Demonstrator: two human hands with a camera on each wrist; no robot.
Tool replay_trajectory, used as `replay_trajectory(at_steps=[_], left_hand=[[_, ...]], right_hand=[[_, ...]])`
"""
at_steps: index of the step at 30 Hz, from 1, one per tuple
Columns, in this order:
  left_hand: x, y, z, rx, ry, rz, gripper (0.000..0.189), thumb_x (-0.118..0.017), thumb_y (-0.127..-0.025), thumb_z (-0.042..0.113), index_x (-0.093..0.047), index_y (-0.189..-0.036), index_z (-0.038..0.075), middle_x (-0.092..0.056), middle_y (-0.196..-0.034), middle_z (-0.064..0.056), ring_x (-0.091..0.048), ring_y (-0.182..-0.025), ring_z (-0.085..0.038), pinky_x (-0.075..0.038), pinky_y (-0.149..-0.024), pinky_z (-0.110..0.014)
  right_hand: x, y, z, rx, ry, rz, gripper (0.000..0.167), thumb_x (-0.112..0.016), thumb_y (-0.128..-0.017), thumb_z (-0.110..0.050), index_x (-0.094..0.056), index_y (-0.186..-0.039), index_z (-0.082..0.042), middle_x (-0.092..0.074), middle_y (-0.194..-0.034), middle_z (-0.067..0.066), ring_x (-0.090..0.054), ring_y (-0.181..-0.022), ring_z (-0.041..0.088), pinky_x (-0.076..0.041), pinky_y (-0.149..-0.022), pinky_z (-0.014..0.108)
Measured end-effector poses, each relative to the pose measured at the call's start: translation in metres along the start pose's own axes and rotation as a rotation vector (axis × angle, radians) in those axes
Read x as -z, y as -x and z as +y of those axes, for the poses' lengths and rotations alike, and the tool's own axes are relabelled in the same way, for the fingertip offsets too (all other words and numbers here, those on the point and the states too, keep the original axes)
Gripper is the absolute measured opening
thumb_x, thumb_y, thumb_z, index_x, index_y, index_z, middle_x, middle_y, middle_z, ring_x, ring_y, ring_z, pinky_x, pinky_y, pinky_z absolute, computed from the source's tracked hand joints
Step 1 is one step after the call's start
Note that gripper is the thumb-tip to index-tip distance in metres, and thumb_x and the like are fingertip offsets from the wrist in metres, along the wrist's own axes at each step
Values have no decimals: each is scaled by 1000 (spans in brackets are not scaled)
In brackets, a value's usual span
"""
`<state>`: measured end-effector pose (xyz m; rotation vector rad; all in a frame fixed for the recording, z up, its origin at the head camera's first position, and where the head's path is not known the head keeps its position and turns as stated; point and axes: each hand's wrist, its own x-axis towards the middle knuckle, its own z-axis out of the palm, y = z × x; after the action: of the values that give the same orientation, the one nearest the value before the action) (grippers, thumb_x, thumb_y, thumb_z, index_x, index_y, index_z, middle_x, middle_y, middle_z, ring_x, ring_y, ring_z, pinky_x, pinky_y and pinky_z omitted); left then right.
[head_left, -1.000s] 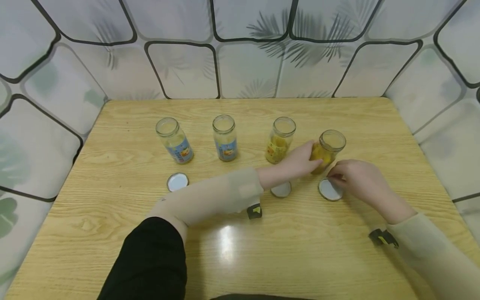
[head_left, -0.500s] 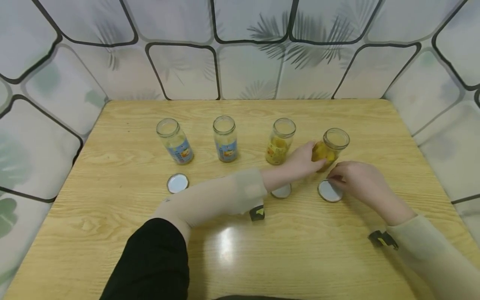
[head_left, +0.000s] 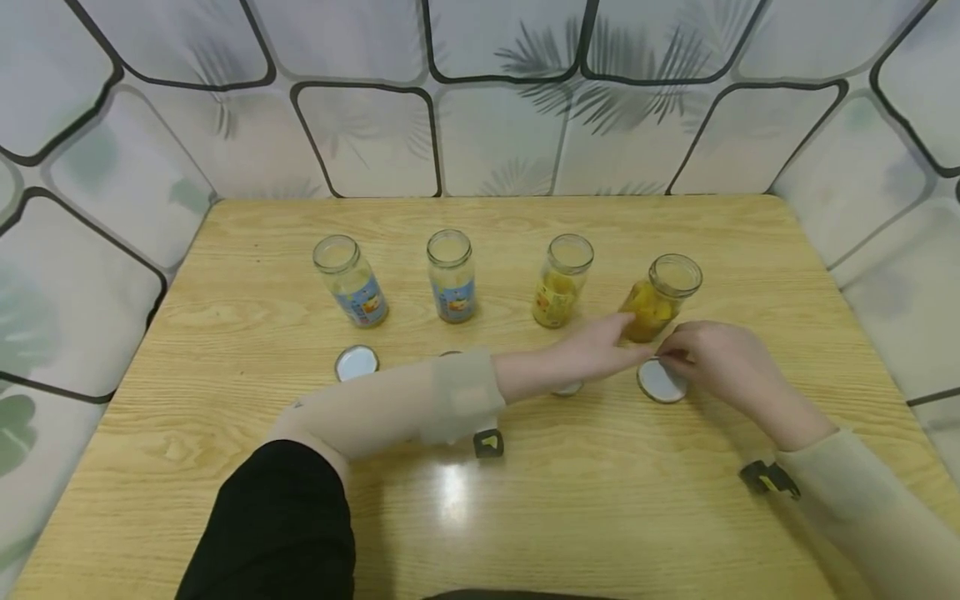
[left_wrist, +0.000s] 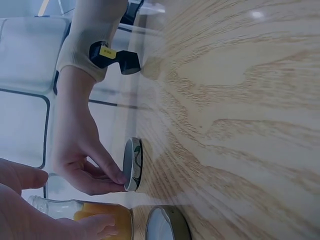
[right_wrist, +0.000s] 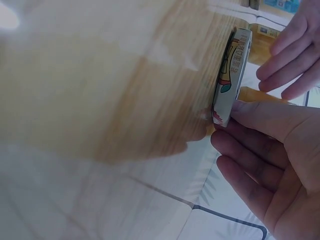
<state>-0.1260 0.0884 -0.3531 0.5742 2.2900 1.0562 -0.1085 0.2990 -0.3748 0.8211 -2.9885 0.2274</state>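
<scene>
At the right of the head view a glass jar with yellow pieces inside (head_left: 651, 307) stands uncapped. My left hand (head_left: 592, 348) is just in front and to the left of that jar, its fingers extended and apart, holding nothing. A jar lid (head_left: 663, 383) lies in front of the jar with its pale inside up. My right hand (head_left: 723, 362) pinches this lid's far edge between thumb and fingers. The printed rim of the lid (right_wrist: 233, 75) shows close up in the right wrist view, with the left hand (right_wrist: 295, 57) behind it.
Further left stand another jar with yellow contents (head_left: 557, 292) and two blue-labelled jars (head_left: 453, 296), (head_left: 360, 298), all uncapped. A lid (head_left: 357, 363) lies at the left. Another lid (head_left: 567, 389) is mostly covered by the left hand, and a third by the left forearm.
The jar at the right has shifted slightly right and away. My left hand has let go of it and drawn back toward me. The right hand stays at the lid.
</scene>
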Motion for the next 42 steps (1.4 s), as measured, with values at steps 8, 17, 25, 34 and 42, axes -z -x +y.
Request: replay_trajectory(at_steps=[8, 17, 25, 34, 42], left_hand=[[0, -9, 3, 0, 12, 17, 62, -51, -97, 38, -30, -148, 9, -37, -149, -5, -36, -136, -16, -31, -110, -26], [-1, -22, 7, -10, 57, 23, 63, -52, -96, 32, -27, -149, 8, -35, -150, -4, -34, -137, -14, -30, -110, -23], [0, -29, 9, 1, 84, 37, 64, -55, -95, 32, -28, -148, 9, -36, -150, -3, -34, -137, -13, -32, -109, -24], [4, -34, 8, 8, 79, 37, 65, -57, -94, 33, -30, -148, 11, -38, -149, -1, -36, -136, -12, -33, -108, -23], [6, -35, 7, 8, 85, 41, 64, -59, -93, 31, -32, -147, 12, -40, -148, 0, -37, -135, -11, -33, -107, -22]], right_hand=[[1, 0, -2, 11, -11, 12, 5, -75, -78, -15, -74, -83, -15, -71, -81, -1, -66, -70, 18, -54, -61, 40], [0, 2, -1, 3, -5, -3, 5, -75, -78, -15, -74, -83, -15, -71, -82, -2, -67, -72, 18, -54, -63, 39], [-1, 2, 0, -2, -5, 4, 6, -75, -78, -16, -73, -84, -15, -71, -82, -2, -67, -72, 17, -54, -62, 39], [-2, 1, 1, 15, 6, 22, 6, -76, -77, -15, -74, -83, -15, -71, -80, -3, -66, -72, 16, -54, -62, 38], [-1, 0, 1, 10, 10, 21, 6, -75, -77, -15, -74, -83, -15, -70, -79, -3, -66, -71, 16, -54, -61, 38]])
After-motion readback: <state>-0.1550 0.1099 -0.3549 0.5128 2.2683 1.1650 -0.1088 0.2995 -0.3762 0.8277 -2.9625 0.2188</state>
